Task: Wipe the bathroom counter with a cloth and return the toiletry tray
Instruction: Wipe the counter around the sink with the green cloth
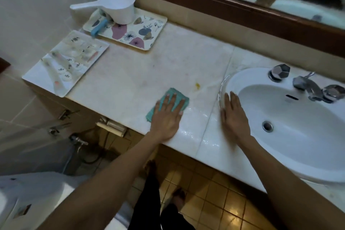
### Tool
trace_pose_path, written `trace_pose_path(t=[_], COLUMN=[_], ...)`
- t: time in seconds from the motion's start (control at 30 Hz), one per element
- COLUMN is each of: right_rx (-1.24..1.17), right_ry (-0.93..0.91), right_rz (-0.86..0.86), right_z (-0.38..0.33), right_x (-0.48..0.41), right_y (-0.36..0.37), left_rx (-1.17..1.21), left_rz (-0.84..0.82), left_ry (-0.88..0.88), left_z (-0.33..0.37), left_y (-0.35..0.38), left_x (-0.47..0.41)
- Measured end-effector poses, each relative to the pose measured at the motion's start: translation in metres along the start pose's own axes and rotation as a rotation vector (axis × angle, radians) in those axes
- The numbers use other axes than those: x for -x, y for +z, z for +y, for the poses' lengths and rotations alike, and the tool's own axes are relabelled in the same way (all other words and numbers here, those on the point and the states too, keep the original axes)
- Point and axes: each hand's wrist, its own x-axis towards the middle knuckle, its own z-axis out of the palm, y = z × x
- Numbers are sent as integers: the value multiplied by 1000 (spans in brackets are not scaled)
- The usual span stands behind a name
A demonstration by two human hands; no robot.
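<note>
My left hand [167, 115] presses flat on a folded teal cloth [177, 95] near the front edge of the pale marble counter [149, 69]. My right hand [234, 115] lies flat and empty on the counter, its fingers against the left rim of the white sink [242, 78]. A small yellow stain [197, 85] sits just beyond the cloth. The counter shines wet between my hands. At the counter's far left end lies a white toiletry tray [37, 78] holding several tubes. Behind it is a floral tray [141, 41].
A white plastic dipper [115, 5] and a blue tube [99, 27] rest on the floral tray. Chrome taps [306, 86] stand behind the basin. A wood-framed mirror [224, 3] runs along the back. Below are a toilet lid [28, 201] at left and my feet on tan floor tiles [214, 201].
</note>
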Motion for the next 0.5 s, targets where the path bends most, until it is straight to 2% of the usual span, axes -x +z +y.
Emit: trace_pose_path(t=[0.1, 0.17, 0.2, 0.27, 0.37, 0.43, 0.5], right_rx=[-23, -52, -73, -125, -212, -255, -306], right_ry=[6, 8, 9, 9, 7, 19, 45], right_rz=[-8, 2, 13, 34, 54, 79, 103], right_z=[0, 0, 0, 2, 7, 8, 6], right_x=[0, 1, 2, 5, 7, 5, 5], right_y=[0, -2, -3, -5, -5, -6, -7], left_rx=[-37, -91, -112, -96, -37, -2, 16], left_rz=[-66, -68, -62, -37, 69, 70, 46], left_ry=[258, 316, 278, 92, -206, -239, -106], left_z=[-32, -64, -76, -79, -34, 7, 42], left_y=[-7, -21, -26, -28, -12, 1, 13], left_x=[39, 38, 30, 7, -17, -18, 1])
